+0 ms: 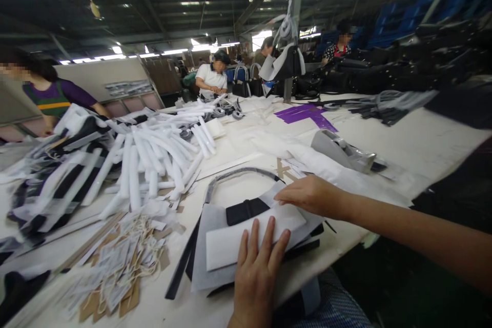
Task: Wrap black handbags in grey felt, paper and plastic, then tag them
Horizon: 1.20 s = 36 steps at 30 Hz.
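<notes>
Near the edge of a white table (pixel 407 136), a black bag (pixel 246 211) lies beneath the hands, partly covered by thin paper (pixel 200 266) and a white foam sheet (pixel 226 248). The left hand (pixel 255 277) rests palm down on the foam, fingers spread and nearly straight, gripping nothing; that broad press probably steadies the loose layers. The right hand (pixel 313 196) has its fingers close together and slightly bent at the foam's upper edge, perhaps to guide it (whether they pinch anything, I cannot tell). The covered handle (pixel 240 170) arches away from the person, seemingly out of the fingers' way. Stringed tags (pixel 119 266) and white rolls (pixel 134 177) lie to the left, likely placed there for easy reach.
</notes>
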{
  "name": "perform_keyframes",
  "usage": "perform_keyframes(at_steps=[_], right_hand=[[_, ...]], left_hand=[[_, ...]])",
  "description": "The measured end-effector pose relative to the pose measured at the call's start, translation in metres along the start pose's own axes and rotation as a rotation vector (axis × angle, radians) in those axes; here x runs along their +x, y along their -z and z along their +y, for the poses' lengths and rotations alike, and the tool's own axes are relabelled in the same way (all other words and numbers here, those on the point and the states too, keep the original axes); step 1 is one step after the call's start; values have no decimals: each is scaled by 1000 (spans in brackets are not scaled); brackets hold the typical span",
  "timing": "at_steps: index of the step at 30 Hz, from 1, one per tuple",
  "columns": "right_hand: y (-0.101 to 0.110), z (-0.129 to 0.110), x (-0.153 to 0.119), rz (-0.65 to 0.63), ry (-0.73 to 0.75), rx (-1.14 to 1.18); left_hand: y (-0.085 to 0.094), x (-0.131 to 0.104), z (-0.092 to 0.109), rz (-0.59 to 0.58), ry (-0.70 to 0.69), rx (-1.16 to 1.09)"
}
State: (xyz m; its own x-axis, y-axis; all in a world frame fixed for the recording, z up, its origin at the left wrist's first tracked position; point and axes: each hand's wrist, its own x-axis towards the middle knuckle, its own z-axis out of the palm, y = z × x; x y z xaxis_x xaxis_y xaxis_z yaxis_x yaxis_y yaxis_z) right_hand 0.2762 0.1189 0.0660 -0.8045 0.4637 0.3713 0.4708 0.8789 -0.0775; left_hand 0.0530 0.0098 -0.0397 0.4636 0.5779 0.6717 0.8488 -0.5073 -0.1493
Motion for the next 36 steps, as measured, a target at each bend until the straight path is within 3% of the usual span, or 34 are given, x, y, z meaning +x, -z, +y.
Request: perform_keyframes(at_steps=[9, 13, 17, 21, 26, 36], right_hand=[[2, 39, 40, 26, 92, -240], [9, 42, 56, 49, 74, -320], [14, 23, 51, 160, 110, -329], [8, -7, 18, 234, 191, -282], [-2, -40, -17, 218, 152, -273], [-3, -70, -33, 222, 33, -246]], left_hand=[[1, 7, 0, 55, 10, 45], [-3, 6, 1, 89, 9, 43], [-5, 6, 0, 98, 13, 32], [-2, 7, 0, 75, 15, 17], [0, 6, 1, 50, 20, -4], [2, 5, 2, 17, 41, -4]])
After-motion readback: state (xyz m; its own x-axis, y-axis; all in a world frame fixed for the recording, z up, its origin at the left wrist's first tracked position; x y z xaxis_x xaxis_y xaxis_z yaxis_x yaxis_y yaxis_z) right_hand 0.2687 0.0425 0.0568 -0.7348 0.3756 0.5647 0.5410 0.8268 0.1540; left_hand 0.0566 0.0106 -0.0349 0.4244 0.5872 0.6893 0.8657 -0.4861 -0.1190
